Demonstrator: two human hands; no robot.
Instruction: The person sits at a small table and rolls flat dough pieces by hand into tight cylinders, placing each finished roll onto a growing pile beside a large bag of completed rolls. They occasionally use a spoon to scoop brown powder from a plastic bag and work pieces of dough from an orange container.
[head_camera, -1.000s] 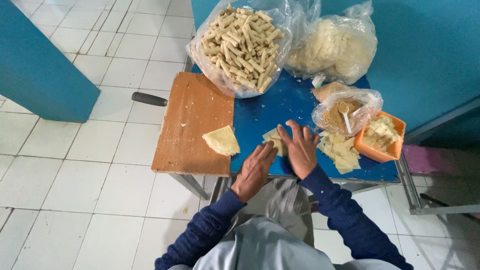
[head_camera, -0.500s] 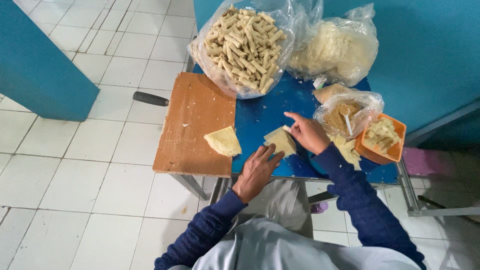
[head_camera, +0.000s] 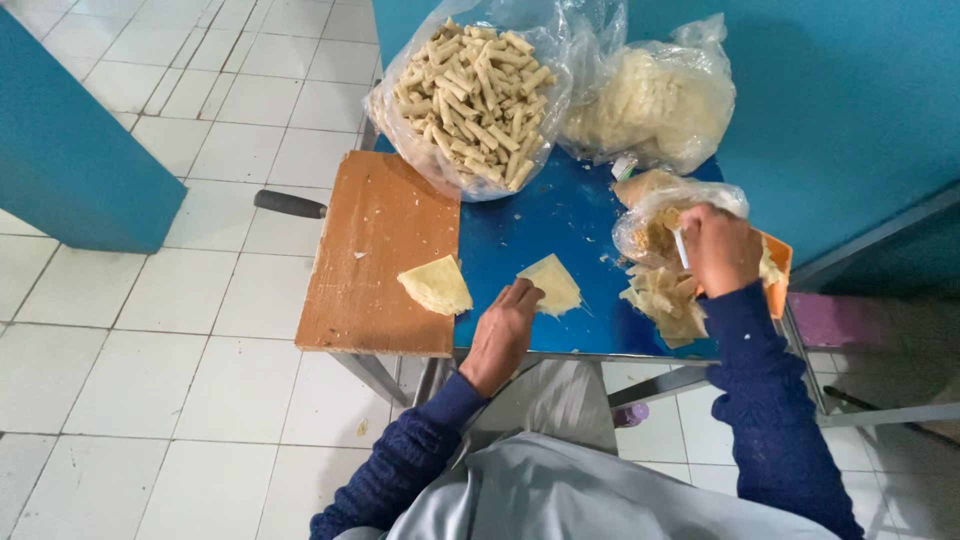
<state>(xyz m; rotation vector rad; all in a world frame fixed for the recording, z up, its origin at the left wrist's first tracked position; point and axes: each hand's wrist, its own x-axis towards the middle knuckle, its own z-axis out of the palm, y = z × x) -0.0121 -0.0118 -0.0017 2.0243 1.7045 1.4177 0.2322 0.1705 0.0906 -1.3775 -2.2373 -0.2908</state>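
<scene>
A pale triangular wrapper sheet (head_camera: 553, 284) lies on the blue table (head_camera: 540, 225). My left hand (head_camera: 503, 335) rests on the table with its fingertips at that sheet's lower left edge. My right hand (head_camera: 718, 248) is closed on a white spoon handle (head_camera: 680, 247) inside a clear bag of brownish filling (head_camera: 655, 215). A second triangular wrapper (head_camera: 436, 285) sits at the right edge of the wooden board (head_camera: 375, 255). A loose pile of wrappers (head_camera: 665, 298) lies below my right hand.
A clear bag full of rolled sticks (head_camera: 475, 85) and another bag of pale dough sheets (head_camera: 650, 100) stand at the table's back. An orange tray (head_camera: 778, 265) is partly hidden by my right hand. A dark knife handle (head_camera: 290, 204) pokes out behind the board. Blue walls flank the tiled floor.
My right hand left the wrapper on the table and moved right into the filling bag, taking the spoon. The left hand shifted up to the wrapper's edge.
</scene>
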